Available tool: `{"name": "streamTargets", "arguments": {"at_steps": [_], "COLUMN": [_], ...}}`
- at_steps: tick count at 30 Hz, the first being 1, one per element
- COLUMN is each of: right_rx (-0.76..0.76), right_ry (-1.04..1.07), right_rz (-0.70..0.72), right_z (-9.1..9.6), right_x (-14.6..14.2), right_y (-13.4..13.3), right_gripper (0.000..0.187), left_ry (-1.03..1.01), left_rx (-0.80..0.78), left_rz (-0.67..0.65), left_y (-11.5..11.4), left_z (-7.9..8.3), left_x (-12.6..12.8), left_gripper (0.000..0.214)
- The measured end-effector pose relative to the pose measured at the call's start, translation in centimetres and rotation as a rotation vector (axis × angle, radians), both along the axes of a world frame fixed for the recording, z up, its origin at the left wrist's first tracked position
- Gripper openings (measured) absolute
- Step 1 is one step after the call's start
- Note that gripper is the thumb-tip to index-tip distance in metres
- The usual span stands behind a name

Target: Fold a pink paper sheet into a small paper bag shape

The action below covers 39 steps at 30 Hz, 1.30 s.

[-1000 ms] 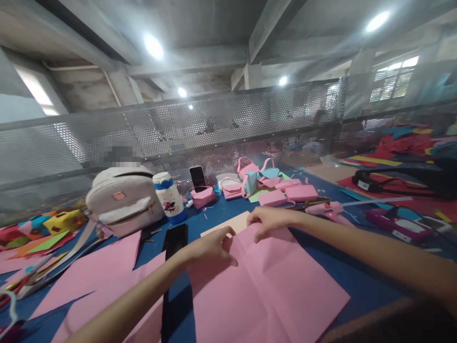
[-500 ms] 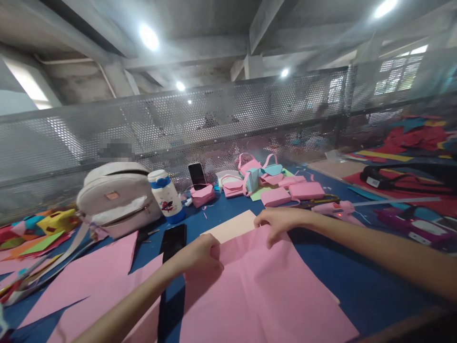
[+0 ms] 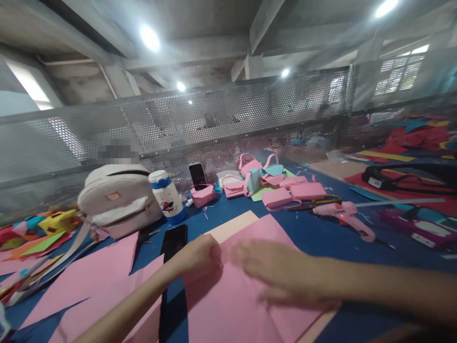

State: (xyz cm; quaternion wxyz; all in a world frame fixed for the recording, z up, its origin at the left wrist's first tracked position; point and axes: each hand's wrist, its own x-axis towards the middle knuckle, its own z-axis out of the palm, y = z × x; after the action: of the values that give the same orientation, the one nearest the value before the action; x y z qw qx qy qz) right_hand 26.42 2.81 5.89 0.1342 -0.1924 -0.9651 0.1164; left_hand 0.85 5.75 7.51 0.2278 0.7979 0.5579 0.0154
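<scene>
A large pink paper sheet point(image 3: 224, 309) lies in front of me, creased near its middle. A cream-coloured sheet point(image 3: 237, 225) shows from beneath its far and right edges. My left hand point(image 3: 202, 256) is closed on the far left part of the pink sheet, its fingers curled. My right hand point(image 3: 282, 271) is spread flat over the middle of the same sheet, palm down and blurred by motion. Whether its palm presses on the paper is hidden. Left of this sheet are more pink paper sheets point(image 3: 94, 274) and a black phone point(image 3: 174, 239).
Small folded pink paper bags point(image 3: 276, 197) stand at the back beside a propped phone point(image 3: 197, 176). A pink glue gun point(image 3: 344, 214) lies right of them. A white-blue bottle point(image 3: 166, 197) and a pale backpack point(image 3: 117, 200) stand at the back left, before a perforated metal partition point(image 3: 214, 124).
My right hand has let go of the pink sheet's far edge and moved nearer, flat over it. The sheet's right side has shifted, uncovering the glue gun's handle. The left hand stays put.
</scene>
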Motion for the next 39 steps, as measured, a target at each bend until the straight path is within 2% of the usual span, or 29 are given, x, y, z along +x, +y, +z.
{"name": "streamTargets", "arguments": {"at_steps": [1,2,5,9,11,13,18,19,21,23,24,29,32,34,37,39], "right_rx": [-0.076,-0.141,-0.225,-0.121,-0.051,0.010,0.242,0.272,0.290,0.266,0.244,0.042,-0.128,-0.207,-0.254,-0.219], "right_ry": [-0.028,-0.047,-0.116,-0.244,-0.315,-0.302,-0.135,-0.103,-0.082,-0.103,-0.119,-0.150,-0.185,-0.220,-0.218,-0.214], "right_rz": [0.075,0.079,-0.111,-0.338,-0.400,-0.386,-0.309,-0.282,-0.224,-0.203,-0.208,-0.238,-0.200,-0.248,-0.349,-0.419], "right_z": [-0.8,-1.6,-3.0,-1.9,-0.9,-0.2,-0.6,-0.9,-1.5,-1.9,-2.1,-2.3,-2.3,-2.5,-3.4,-4.3], "right_x": [0.4,1.0,3.3,5.4,5.5,5.1,2.5,1.8,0.4,-0.9,-1.5,-2.2,-0.9,0.7,3.3,5.0], "right_y": [-1.1,-1.9,-3.0,-2.9,-2.6,-2.1,-0.7,-0.6,-0.6,-0.9,-1.0,-0.9,-0.2,0.1,0.5,0.7], "right_gripper": [0.076,0.077,0.078,0.080,0.064,0.048,0.074,0.072,0.058,0.041,0.040,0.075,0.089,0.094,0.094,0.094], "left_ry": [0.008,0.016,0.058,0.138,0.174,0.198,0.227,0.241,0.290,0.332,0.333,0.243,0.235,0.251,0.286,0.308], "left_rx": [0.013,0.029,0.083,0.192,0.261,0.319,0.416,0.440,0.500,0.516,0.499,0.391,0.406,0.443,0.537,0.616], "left_rz": [0.000,0.000,0.004,0.005,-0.006,-0.028,-0.107,-0.128,-0.177,-0.227,-0.261,-0.367,-0.397,-0.415,-0.432,-0.422], "left_y": [0.0,-0.1,-0.6,-1.6,-2.0,-2.4,-3.7,-4.1,-4.9,-5.6,-5.8,-6.2,-6.5,-6.9,-7.8,-8.3], "left_z": [-0.1,-0.1,-0.2,-0.3,-0.4,-0.5,-1.5,-1.8,-2.6,-3.3,-3.7,-4.6,-4.6,-4.5,-4.8,-5.2], "left_x": [-0.1,-0.2,-0.4,-0.1,0.4,1.0,2.9,3.2,3.8,4.0,4.0,2.7,1.4,0.4,-1.2,-2.3], "left_gripper": [0.010,0.011,0.011,0.013,0.010,0.010,0.024,0.027,0.035,0.042,0.045,0.076,0.078,0.082,0.091,0.096]}}
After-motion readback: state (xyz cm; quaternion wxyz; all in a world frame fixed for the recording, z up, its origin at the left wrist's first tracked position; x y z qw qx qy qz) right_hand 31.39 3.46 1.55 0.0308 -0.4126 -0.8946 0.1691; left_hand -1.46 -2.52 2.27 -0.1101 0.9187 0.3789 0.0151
